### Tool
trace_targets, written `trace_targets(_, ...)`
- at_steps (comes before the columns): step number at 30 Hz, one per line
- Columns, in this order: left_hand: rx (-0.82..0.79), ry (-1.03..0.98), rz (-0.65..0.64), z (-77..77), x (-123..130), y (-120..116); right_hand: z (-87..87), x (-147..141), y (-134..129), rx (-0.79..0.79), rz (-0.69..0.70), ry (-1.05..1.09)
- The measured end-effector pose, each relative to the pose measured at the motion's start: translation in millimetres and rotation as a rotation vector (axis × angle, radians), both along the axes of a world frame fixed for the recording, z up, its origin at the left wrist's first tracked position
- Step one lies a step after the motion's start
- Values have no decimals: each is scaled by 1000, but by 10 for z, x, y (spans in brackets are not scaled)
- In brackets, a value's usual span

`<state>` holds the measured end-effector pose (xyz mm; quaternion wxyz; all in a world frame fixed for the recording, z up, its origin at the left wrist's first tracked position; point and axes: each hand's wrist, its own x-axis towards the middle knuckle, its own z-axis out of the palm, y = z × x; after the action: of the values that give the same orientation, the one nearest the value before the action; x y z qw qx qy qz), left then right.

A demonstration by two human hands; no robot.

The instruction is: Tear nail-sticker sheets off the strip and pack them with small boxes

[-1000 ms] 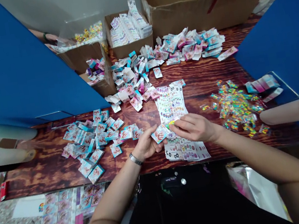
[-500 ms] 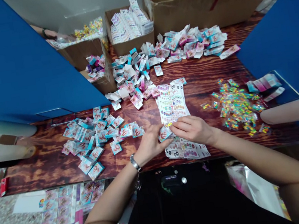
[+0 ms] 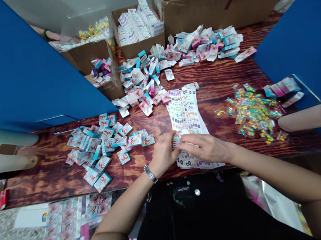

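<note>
My left hand (image 3: 165, 150) is closed around a small printed carton (image 3: 176, 139) with a hand picture on it, above the printed sticker sheets (image 3: 183, 110). From the other side my right hand (image 3: 206, 146) presses its fingers on the carton's right end, where a white flap shows. The fingers partly cover the carton, and its inside cannot be seen. A heap of similar cartons (image 3: 108, 133) lies left of my hands. To the right is a pile of small clear packets (image 3: 253, 111) with yellow, green and blue contents.
Flattened or open cartons (image 3: 142, 80) are strewn along the back. Behind them stand a small cardboard box (image 3: 143, 49) of printed strips and a large cardboard box (image 3: 207, 13). Blue panels (image 3: 303, 40) flank the table. Another person's hand (image 3: 54, 36) shows behind the left panel.
The small yellow piece at my right fingertips has gone from sight at the carton's end. My right fingers now lie across that end. My left wrist has shifted slightly right.
</note>
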<state>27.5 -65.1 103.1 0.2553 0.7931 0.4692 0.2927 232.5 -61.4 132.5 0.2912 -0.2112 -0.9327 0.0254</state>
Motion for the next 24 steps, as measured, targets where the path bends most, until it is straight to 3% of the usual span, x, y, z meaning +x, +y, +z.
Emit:
trace_targets(8, 1, -124, -91, 20, 63, -50, -65, 8, 34, -214, -99, 157)
trace_targets(11, 29, -119, -78, 4, 62, -69, -66, -43, 8, -274, -257, 233)
trace_targets(16, 92, -75, -79, -16, 54, -84, -87, -171, -105, -517, -495, 316)
trace_targets(20, 140, 19, -81, -5, 65, -97, -114, -275, -206, -533, -547, 429)
trace_targets(24, 176, 74, -53, -8, 74, -107, -85, -315, -201, -713, -520, 547)
